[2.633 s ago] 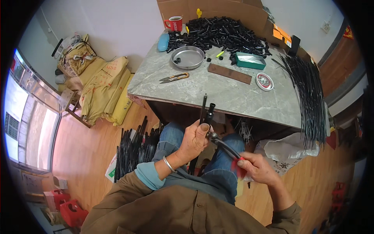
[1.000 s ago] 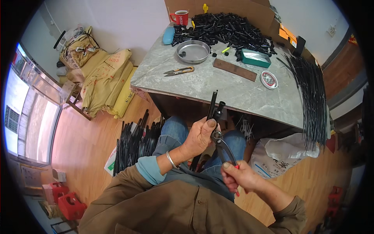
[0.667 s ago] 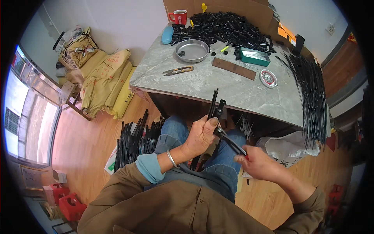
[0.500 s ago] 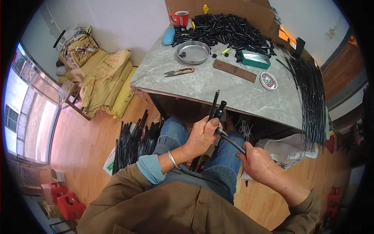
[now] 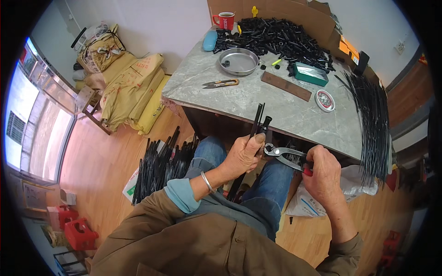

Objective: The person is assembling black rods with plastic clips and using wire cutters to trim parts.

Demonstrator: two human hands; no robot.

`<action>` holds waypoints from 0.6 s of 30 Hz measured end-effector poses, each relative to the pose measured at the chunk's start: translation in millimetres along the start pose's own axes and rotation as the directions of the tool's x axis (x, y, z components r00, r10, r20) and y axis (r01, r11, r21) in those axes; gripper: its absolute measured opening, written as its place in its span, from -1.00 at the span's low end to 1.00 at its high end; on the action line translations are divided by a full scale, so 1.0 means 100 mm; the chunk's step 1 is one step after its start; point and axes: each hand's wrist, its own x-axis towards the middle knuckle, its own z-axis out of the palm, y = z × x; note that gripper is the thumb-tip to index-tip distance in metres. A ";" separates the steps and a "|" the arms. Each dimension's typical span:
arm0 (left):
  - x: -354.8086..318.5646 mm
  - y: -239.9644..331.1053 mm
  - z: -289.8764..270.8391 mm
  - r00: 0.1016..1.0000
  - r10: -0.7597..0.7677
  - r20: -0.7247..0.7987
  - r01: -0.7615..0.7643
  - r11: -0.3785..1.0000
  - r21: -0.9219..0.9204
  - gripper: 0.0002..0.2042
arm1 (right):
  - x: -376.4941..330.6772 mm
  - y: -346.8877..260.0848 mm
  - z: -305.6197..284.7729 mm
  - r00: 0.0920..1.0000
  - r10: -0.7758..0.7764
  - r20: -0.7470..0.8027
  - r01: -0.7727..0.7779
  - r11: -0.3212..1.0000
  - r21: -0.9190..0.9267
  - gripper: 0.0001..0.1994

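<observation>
Here the left hand [image 5: 241, 156] is closed around a bundle of black rods [image 5: 256, 126] held upright above the lap, while the right hand [image 5: 322, 172] grips pliers [image 5: 283, 154] whose nose meets the rods, just below the counter [image 5: 276, 99].

Bright, even daylight from window [image 5: 27, 115] at left, panes blown out white. Soft sheen on wood floor [image 5: 96, 156] below it and on marble tabletop [image 5: 276, 101]. Shadows faint, darkest under table. Centre sharp. Strong fisheye bend toward rim, black vignette in corners, slight softness at edges.
</observation>
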 end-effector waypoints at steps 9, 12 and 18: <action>-0.10 0.04 -0.03 0.953 -0.117 0.280 0.153 0.982 -0.111 -0.40 | -0.37 0.42 0.66 0.998 -0.067 0.006 0.059 0.910 0.411 -0.64; -0.10 0.07 -0.01 0.949 -0.111 0.296 0.148 0.983 -0.107 -0.38 | -0.46 0.24 0.80 0.999 0.040 -0.036 -0.017 0.874 0.486 -0.65; -0.04 -0.14 -0.03 0.995 0.102 0.003 -0.102 0.992 -0.077 -0.38 | -0.28 0.05 0.41 0.995 0.008 -0.096 0.001 0.996 0.089 -0.59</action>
